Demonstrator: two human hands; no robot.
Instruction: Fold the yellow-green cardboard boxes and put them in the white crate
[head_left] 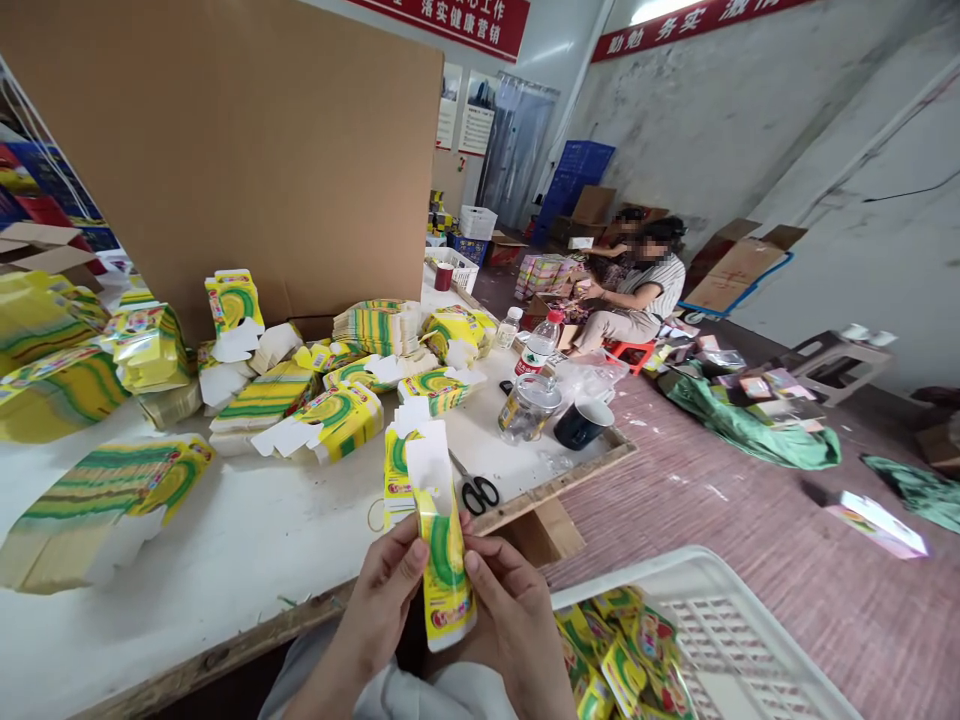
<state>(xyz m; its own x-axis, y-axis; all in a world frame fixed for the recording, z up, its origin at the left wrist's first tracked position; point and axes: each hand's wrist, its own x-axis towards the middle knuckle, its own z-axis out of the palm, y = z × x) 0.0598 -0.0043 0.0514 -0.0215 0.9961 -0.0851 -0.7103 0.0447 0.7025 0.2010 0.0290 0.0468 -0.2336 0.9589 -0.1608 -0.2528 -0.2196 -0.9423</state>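
Between my two hands, over my lap at the table's front edge, is a yellow and green printed paperboard box (446, 560), with a white flap standing up at its far end. My left hand (386, 580) pinches its left side, thumb on the printed face. On the right side, my right hand (510, 595) grips it with thumb and fingers. Just beyond it a few flat yellow cartons (397, 465) lie on the white table (255, 530). Black-handled scissors (480, 492) rest to the right of them, near the edge.
Stacks of flat cartons (97, 510) cover the table's left and back, before a big cardboard sheet (262, 150). A clear jar (529, 408), a dark mug (583, 424) and a bottle (538, 345) stand right. A white basket (739, 610) holds small yellow packets (622, 650). Two people sit beyond.
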